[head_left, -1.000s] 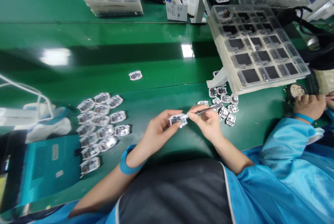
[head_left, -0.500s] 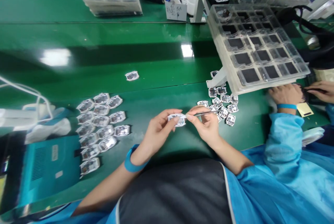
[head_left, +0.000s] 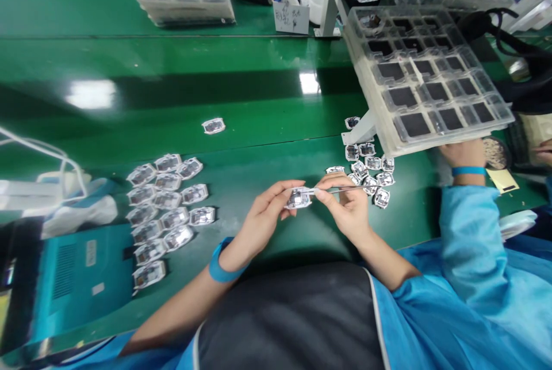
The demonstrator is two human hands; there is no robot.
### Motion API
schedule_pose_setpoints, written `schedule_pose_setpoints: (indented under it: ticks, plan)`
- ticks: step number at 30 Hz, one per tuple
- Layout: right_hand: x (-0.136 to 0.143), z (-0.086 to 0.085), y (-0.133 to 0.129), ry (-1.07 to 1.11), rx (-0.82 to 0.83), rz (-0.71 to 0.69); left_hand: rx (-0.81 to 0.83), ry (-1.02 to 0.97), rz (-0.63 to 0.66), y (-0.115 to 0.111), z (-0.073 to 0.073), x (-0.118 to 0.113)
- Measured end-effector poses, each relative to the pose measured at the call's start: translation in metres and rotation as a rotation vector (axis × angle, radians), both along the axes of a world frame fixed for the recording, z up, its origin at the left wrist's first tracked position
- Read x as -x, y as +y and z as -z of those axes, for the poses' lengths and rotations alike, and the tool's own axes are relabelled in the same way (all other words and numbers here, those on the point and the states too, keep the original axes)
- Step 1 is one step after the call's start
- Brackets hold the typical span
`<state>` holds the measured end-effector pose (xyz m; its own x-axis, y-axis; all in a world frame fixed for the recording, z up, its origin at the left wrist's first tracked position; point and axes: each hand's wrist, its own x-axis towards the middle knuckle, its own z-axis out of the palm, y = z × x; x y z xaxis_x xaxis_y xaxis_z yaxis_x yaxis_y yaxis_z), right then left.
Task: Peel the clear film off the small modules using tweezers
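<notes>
Between the thumb and fingers of my left hand point(head_left: 269, 209) is a small white-framed part point(head_left: 298, 198) with a shiny, dark-patterned middle. My right hand point(head_left: 345, 206) pinches a pair of thin metal tweezers point(head_left: 338, 189), whose tips reach the part's right upper edge. Whether the tips grip anything there is too small to tell. Several like parts point(head_left: 371, 183) lie loosely beyond my right hand. To the left, more such parts point(head_left: 167, 199) lie in rough rows, and a single one point(head_left: 213, 125) sits farther back by itself.
A clear compartment tray point(head_left: 416, 124) rests tilted on a metal stand point(head_left: 366, 126) at the right. Stacked clear trays point(head_left: 185, 4) and a labelled box of syringes point(head_left: 291, 18) stand behind. A teal device point(head_left: 81, 278) is at left; a co-worker's hand point(head_left: 464, 154) is at right.
Both my hands have shifted slightly right with the part and tweezers. My left thumb uncovers more of the part. The lone part has slid slightly left. The co-worker's hand has moved under the tray's edge.
</notes>
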<state>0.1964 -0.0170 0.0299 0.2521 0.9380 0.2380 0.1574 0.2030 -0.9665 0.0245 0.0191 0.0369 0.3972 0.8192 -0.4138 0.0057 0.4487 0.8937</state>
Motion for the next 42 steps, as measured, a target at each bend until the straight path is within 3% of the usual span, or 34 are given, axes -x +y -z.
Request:
schedule_pose_setpoints:
  ticks: [13,19,27,42]
  plan:
    - [0.0010,0.0045,0.0037,0.010,0.084,-0.132,-0.002,-0.031,0.033,-0.0020,0.0012,-0.0003]
    - [-0.0017,0.0041,0.0051,0.124,0.163,-0.189,-0.006,-0.046,0.036,-0.0015,0.0034,0.0011]
    - [0.0028,0.0025,0.0024,0.083,0.174,-0.061,-0.075,-0.028,0.058,-0.0018,0.0050,0.0044]
    - [0.0046,0.0015,0.0029,0.044,0.145,-0.045,-0.217,0.062,0.136,-0.0016,-0.0008,0.0051]
